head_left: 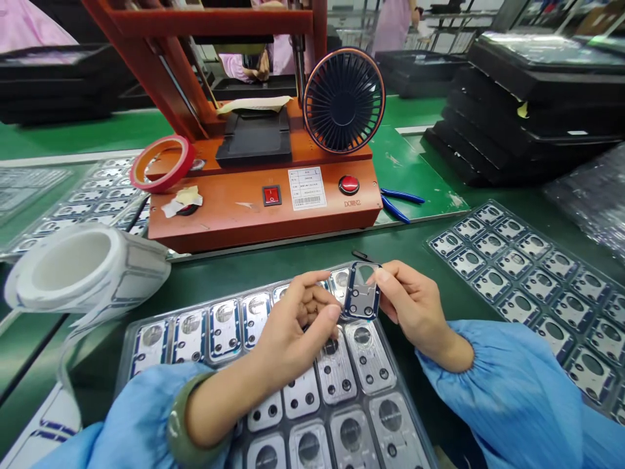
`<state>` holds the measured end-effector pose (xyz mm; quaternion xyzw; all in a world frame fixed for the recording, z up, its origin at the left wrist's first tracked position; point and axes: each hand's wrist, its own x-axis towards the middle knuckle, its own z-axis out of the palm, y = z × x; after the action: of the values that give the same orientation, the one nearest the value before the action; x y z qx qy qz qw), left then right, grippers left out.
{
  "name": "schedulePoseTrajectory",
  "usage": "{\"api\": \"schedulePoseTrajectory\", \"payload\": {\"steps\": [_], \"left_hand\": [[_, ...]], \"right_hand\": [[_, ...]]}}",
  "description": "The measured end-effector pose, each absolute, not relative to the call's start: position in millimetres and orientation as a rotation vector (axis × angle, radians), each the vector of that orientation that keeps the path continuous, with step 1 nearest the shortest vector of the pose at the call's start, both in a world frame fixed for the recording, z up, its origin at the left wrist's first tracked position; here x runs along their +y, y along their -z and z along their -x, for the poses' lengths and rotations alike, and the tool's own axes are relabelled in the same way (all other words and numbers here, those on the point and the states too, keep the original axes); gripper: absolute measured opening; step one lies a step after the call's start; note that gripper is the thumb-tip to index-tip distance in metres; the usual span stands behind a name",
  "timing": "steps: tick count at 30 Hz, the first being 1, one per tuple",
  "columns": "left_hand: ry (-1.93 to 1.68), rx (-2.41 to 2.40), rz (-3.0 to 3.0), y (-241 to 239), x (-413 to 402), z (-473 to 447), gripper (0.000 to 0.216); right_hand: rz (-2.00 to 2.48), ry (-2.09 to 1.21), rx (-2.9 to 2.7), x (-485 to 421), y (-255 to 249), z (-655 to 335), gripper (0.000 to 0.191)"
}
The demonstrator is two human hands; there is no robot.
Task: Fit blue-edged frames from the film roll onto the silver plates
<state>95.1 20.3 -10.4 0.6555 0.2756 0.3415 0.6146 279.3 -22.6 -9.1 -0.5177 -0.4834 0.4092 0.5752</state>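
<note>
Both hands hover over a clear plastic tray (146, 365) filled with several small metal plates that have round holes. My right hand (415, 306) pinches one such plate, a blue-rimmed metal part (362, 291), holding it tilted up above the tray's far edge. My left hand (297, 326) is curled, its fingertips pinched at the part's lower left edge. Blue sleeves cover both forearms.
An orange press machine (263, 195) with a red button, a switch and a small black fan (344, 101) stands behind. Red tape roll (161, 163) lies on it. A label roll (83, 267) lies left, another parts tray (532, 286) right, blue-handled pliers (400, 202), stacked black trays (527, 111).
</note>
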Motion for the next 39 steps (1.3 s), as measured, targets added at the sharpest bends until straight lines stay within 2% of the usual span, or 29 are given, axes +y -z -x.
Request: {"api": "schedulePoseTrajectory", "payload": {"steps": [15, 25, 39], "left_hand": [[-0.640, 0.543, -1.521, 19.5, 22.0, -92.8, 0.020], [-0.624, 0.668, -1.443, 15.3, 20.0, -94.8, 0.014], [-0.645, 0.738, -1.556, 9.9, 21.3, -92.9, 0.019]], "right_hand": [[1.269, -0.900, -1.307, -26.1, 13.6, -275.1, 0.021], [1.253, -0.785, -1.515, -25.5, 7.0, -275.3, 0.019], [1.191, -0.854, -1.642, -24.4, 3.8, -280.1, 0.025]]}}
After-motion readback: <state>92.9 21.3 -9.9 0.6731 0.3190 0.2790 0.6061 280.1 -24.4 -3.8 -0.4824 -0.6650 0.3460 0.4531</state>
